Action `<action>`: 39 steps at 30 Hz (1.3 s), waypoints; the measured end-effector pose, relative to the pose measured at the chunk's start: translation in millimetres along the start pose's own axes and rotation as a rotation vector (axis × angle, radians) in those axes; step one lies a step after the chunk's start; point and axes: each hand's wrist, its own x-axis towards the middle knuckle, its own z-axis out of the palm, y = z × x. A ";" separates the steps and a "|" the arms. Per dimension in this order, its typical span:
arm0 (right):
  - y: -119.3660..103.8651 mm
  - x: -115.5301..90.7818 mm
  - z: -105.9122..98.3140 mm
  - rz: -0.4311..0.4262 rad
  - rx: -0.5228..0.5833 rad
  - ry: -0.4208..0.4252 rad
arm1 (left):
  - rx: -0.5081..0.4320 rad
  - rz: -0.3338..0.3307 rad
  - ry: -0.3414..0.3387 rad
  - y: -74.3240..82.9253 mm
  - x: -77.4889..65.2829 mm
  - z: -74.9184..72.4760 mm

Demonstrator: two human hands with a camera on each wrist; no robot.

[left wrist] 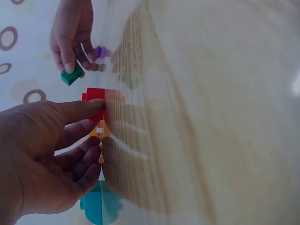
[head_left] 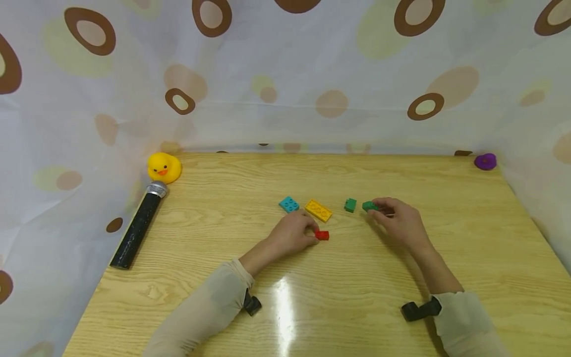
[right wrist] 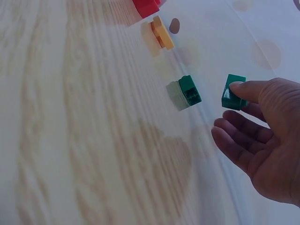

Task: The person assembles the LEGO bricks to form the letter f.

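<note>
My left hand [head_left: 292, 233] pinches a small red toy brick [head_left: 322, 235] between thumb and fingers, right at the tabletop. A green brick [right wrist: 233, 93] is pinched between thumb and forefinger of my right hand [head_left: 401, 223], raised above the table in the right wrist view. Just left of it, a second green brick [head_left: 350, 205] lies on the wood. Beyond the left hand are a yellow brick [head_left: 318, 210], lying flat and long, and a blue studded brick [head_left: 289, 204], close to the knuckles.
At the table's [head_left: 357, 297] far left corner sits a yellow rubber duck [head_left: 164, 167]. A black microphone [head_left: 140, 225] with a silver head lies along the left edge, its head by the duck. A small purple toy [head_left: 485, 161] stands in the far right corner. Patterned cloth [head_left: 285, 64] hangs behind.
</note>
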 end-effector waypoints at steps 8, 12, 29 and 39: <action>-0.2 -2.6 4.6 -0.044 0.003 0.052 | -0.002 -0.015 0.003 0.5 1.8 1.5; -2.1 -2.8 5.8 -0.056 -0.003 0.079 | 0.001 -0.018 0.007 1.3 4.0 0.3; -18.4 -7.0 17.2 -0.033 0.046 -0.057 | -0.015 -0.016 -0.016 1.7 6.4 1.5; -31.1 -8.0 32.6 -0.115 0.082 -0.083 | 0.004 -0.018 -0.026 1.1 6.6 -3.3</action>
